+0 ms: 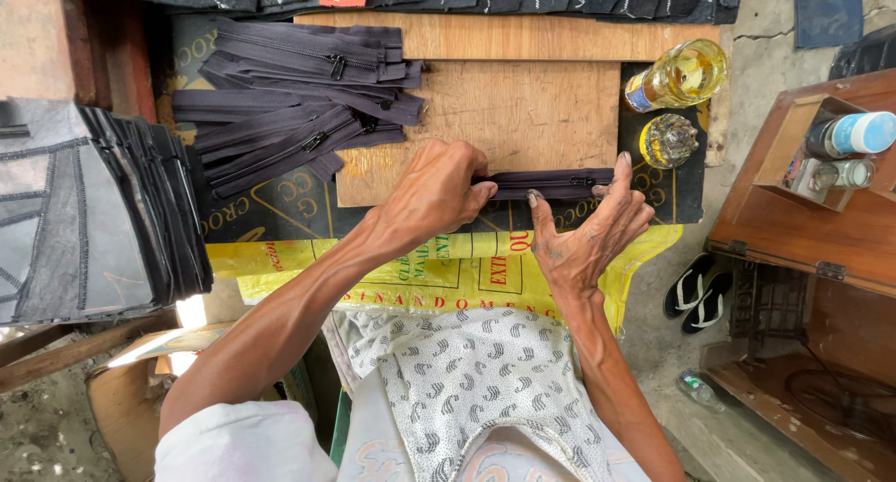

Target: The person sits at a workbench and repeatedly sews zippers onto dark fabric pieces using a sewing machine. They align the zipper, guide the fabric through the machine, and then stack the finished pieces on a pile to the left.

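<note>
Wooden board (pixel 523 109) on the tabletop, stack of dark fabric panels (pixel 93 211) at the left, heap of dark zippers (pixel 299 99) behind. One dark zipper (pixel 546 183) lies flat along the board's near edge between both hands. Left hand (pixel 434 197) is curled, fingers pinching the tape's left end; right hand (pixel 588 235) is spread open, fingertips resting by its right end. Zipper looks light, limp, likely to twist; best held by the tape ends. One oil bottle (pixel 677 76), one glass piece (pixel 668 139)
</note>
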